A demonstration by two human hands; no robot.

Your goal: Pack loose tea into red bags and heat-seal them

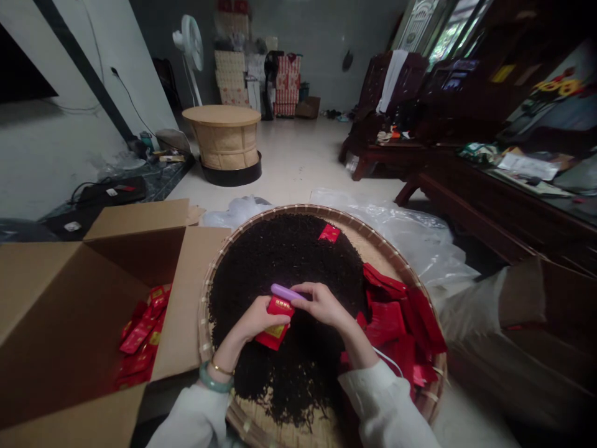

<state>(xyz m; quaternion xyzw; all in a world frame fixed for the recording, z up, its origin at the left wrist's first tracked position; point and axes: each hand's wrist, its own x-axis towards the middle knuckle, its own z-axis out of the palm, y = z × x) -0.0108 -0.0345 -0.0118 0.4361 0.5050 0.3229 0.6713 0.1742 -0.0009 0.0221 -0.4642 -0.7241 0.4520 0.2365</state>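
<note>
My left hand point(262, 318) is closed around a small red packet point(274, 330) with gold print, held over the middle of the basket. In my right hand point(321, 303) is a slim purple handheld bag sealer point(286, 293), lying across the packet's top edge. A white cord point(389, 361) shows beside my right forearm. Beneath both hands, dark loose tea leaves point(261, 255) cover much of a round woven bamboo tray point(373, 242). Flat red packets point(396, 323) are heaped on the tray's right side. One more red packet point(329, 233) rests on the leaves near the far rim.
An open cardboard box point(51, 311) at the left has several filled red packets point(144, 330) inside. Clear plastic sheeting point(396, 230) lies behind the tray. A large bag or carton point(499, 330) stands at right. Farther off are a round wooden-topped basket point(226, 137) and a dark wooden table point(504, 205).
</note>
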